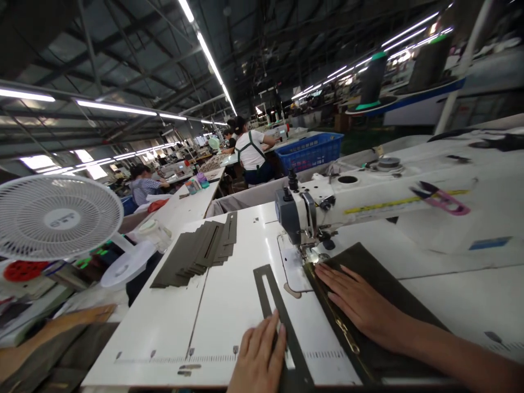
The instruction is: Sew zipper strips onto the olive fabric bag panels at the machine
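My right hand (pixel 362 305) lies flat, fingers stretched, on a dark olive fabric panel (pixel 401 316) on the sewing table. Along the panel's left edge runs a brass-coloured zipper (pixel 333 314) with a gold zipper pull (pixel 347 335). The panel's far corner sits at the needle area of a white sewing machine (pixel 301 218). My left hand (pixel 260 355) rests with extended fingers on a dark grey-green slotted strip (pixel 262 278), left of the panel. Its fingertips touch the strip beside the long slot; the palm's underside is hidden.
A fanned stack of similar dark pieces (pixel 192 251) lies further left on the white tabletop (pixel 229 305). A white fan (pixel 61 218) stands at the left. Pink-handled snips (pixel 446 202) lie on the machine arm. Beyond are a blue crate (pixel 309 153) and people at other tables.
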`<action>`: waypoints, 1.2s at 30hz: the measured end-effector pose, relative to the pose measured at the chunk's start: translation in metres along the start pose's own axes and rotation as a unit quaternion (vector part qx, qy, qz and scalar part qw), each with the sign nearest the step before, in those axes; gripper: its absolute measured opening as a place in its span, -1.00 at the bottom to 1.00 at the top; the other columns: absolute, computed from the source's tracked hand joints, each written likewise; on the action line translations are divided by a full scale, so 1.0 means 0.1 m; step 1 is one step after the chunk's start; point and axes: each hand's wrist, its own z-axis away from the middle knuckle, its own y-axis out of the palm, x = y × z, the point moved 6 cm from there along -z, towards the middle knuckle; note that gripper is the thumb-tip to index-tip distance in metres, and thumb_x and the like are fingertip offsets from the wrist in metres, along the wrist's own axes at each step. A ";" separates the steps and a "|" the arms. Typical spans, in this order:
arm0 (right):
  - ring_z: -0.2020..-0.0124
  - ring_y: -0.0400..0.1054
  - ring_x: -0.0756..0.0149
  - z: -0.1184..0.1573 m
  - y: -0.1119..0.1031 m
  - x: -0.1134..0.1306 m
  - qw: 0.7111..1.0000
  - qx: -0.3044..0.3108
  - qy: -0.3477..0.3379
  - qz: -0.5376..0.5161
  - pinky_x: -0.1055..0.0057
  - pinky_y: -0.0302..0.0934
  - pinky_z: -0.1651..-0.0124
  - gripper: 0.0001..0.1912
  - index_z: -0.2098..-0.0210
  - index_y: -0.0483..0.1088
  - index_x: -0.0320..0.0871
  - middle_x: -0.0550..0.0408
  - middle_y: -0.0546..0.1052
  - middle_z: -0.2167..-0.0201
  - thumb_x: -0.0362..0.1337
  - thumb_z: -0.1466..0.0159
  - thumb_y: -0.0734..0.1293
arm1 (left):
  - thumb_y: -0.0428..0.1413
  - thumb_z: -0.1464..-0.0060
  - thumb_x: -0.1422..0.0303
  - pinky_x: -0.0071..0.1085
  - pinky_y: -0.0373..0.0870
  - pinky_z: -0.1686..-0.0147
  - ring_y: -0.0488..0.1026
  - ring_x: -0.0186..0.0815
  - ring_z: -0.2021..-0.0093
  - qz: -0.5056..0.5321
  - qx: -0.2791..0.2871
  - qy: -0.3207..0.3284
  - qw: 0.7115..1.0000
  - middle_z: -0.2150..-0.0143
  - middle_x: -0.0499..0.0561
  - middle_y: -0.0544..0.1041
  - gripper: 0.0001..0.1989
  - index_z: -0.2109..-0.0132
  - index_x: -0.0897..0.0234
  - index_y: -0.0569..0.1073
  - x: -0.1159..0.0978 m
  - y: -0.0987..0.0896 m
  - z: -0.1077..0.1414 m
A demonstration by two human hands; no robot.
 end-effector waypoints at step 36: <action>-0.15 0.14 0.22 0.06 -0.21 0.16 0.992 -0.122 -0.012 0.034 0.15 -0.01 -0.13 -0.49 -0.19 0.13 -0.24 -0.07 0.28 -0.15 -0.44 -0.23 0.09 | -0.10 -0.06 0.67 -0.19 0.47 0.08 0.43 -0.14 0.01 0.039 -0.201 0.006 0.979 0.00 0.23 0.46 -0.69 0.11 0.42 0.42 -0.28 -0.25 -1.29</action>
